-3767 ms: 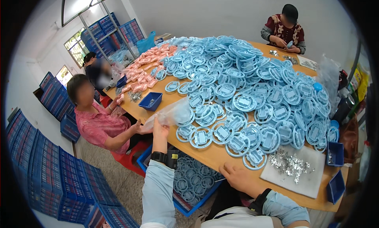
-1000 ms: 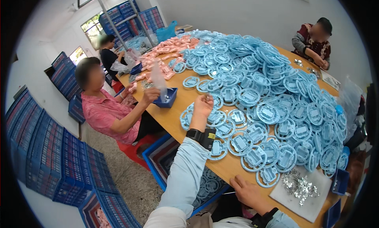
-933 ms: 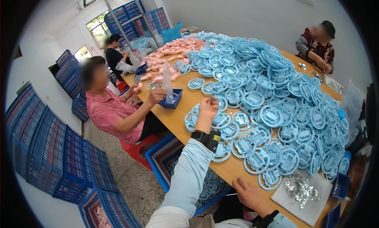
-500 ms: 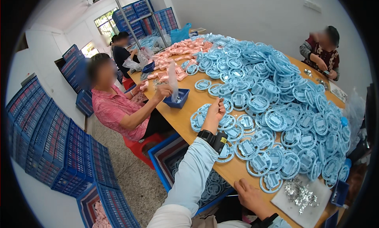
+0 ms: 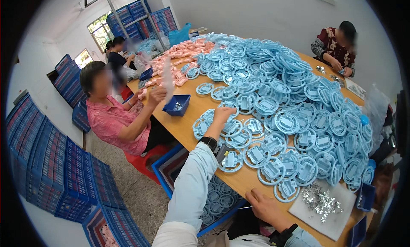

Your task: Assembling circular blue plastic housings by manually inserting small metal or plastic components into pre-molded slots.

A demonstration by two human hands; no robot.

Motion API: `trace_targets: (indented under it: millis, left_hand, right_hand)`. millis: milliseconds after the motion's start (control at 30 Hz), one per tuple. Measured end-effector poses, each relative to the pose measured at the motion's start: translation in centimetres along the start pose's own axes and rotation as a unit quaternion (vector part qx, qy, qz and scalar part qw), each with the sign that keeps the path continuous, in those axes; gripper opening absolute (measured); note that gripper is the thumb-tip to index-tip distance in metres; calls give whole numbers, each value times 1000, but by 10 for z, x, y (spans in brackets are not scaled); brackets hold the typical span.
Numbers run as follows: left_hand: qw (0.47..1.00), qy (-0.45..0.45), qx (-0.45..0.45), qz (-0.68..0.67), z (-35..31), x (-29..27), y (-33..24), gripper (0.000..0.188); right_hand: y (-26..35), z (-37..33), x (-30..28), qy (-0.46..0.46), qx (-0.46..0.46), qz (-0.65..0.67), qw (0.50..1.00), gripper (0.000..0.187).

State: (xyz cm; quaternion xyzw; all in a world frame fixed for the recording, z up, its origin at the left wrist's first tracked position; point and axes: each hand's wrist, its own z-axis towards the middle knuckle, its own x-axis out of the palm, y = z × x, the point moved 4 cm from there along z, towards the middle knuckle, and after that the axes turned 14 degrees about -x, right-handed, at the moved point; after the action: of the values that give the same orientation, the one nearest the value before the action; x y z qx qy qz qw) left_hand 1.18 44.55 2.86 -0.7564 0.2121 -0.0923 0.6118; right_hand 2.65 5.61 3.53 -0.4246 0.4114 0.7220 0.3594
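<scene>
My left hand [image 5: 223, 114] reaches over the table at the near edge of a spread of light-blue plastic steering-wheel-shaped parts [image 5: 257, 154]. Its fingers are closed at the rim of a blue wheel part [image 5: 231, 107], which they partly cover. Down by the table's front edge, my right hand [image 5: 267, 207] lies palm down with its fingers loosely apart and holds nothing. Just right of that hand is a white pad [image 5: 309, 216] bearing a heap of small shiny metal pieces [image 5: 321, 203].
A large pile of blue wheel parts [image 5: 273, 63] covers much of the table [image 5: 188, 131]; pink parts [image 5: 183, 51] lie beyond. A person in pink [image 5: 115, 119] sits at left, near a blue bin [image 5: 176, 105]. Another works far right [image 5: 334, 48]. A blue crate [image 5: 164, 161] stands below the edge.
My left hand has come down from a raised, closed pose onto the rim of a blue wheel part. The whole view has shifted slightly. My right hand stays by the table edge.
</scene>
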Motion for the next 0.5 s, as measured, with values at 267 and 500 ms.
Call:
trace_targets:
  millis: [267,500]
  left_hand:
    - [846,-77,95,518,-5,56,-12,20]
    - [881,-94,85,455,11,60,1,18]
  right_hand:
    - [-1,1,-1,23,11,1,1000,43]
    - [-2,2,1,15,3,3,1000,47]
